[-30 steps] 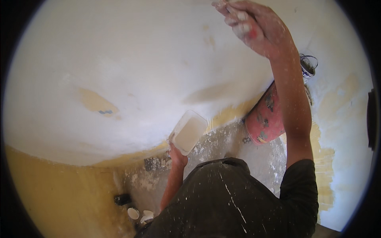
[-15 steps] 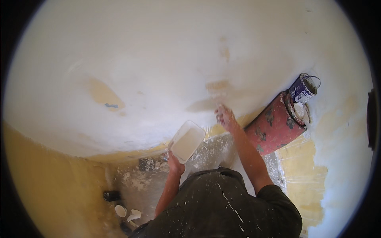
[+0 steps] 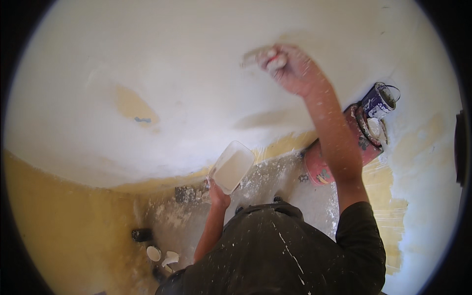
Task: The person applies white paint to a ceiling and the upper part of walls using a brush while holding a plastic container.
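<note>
My left hand (image 3: 219,194) grips the lower left edge of a whitish rectangular plastic tub (image 3: 244,147), tilted so its inside shows. A pale, creamy filler (image 3: 231,170) covers its bottom. Up against the wall (image 3: 187,73), my right hand (image 3: 290,69) is closed on a putty knife (image 3: 253,56) smeared with white; its thin edge points left and is blurred by motion. A bit of red shows between the fingers. White coating covers most of the wall, with a bare yellowish patch (image 3: 135,105) to the left.
At the right stands a red, stained drum (image 3: 319,164) with a purple paint can (image 3: 377,102) and a white-smeared item (image 3: 374,128) on top. White-spattered floor (image 3: 265,182) lies below. Several small things, including a white round lid (image 3: 153,253), lie at the lower left.
My right hand has risen along the wall from low near the floor line, and the putty knife now shows there. The yellowish patches in that spot now look covered. The tub has barely moved.
</note>
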{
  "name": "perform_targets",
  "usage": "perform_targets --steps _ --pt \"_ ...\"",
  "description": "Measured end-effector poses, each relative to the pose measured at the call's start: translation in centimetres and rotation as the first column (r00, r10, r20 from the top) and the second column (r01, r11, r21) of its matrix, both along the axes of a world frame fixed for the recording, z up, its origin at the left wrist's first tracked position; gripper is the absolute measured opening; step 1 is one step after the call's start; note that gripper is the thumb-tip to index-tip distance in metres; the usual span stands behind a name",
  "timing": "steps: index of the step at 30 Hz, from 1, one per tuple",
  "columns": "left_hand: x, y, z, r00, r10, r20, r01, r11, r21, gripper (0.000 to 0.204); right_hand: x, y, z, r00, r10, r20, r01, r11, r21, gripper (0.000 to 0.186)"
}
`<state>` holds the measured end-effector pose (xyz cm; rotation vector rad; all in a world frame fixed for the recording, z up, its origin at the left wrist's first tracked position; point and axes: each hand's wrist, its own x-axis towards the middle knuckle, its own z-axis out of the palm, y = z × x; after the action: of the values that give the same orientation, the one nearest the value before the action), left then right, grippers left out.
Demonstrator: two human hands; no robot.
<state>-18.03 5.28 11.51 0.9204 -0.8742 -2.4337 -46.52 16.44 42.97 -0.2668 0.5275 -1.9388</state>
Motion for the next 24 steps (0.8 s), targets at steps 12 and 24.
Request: perform_targets --steps 12,24 --pt "1.6 -1.3 -0.8 0.999 0.030 0.018 -0.029 0.999 -0.037 0.049 1.6 -0.5 -5.8 0.706 -0.384 -0.595 0.495 0.869 0.026 0.034" --pt "3.4 -3.2 -3.0 0.998 0.047 0.032 -0.047 0.999 0.018 0.049 5.7 1.1 -35.9 0.942 -0.266 -0.204 0.335 0.764 0.551 0.026"
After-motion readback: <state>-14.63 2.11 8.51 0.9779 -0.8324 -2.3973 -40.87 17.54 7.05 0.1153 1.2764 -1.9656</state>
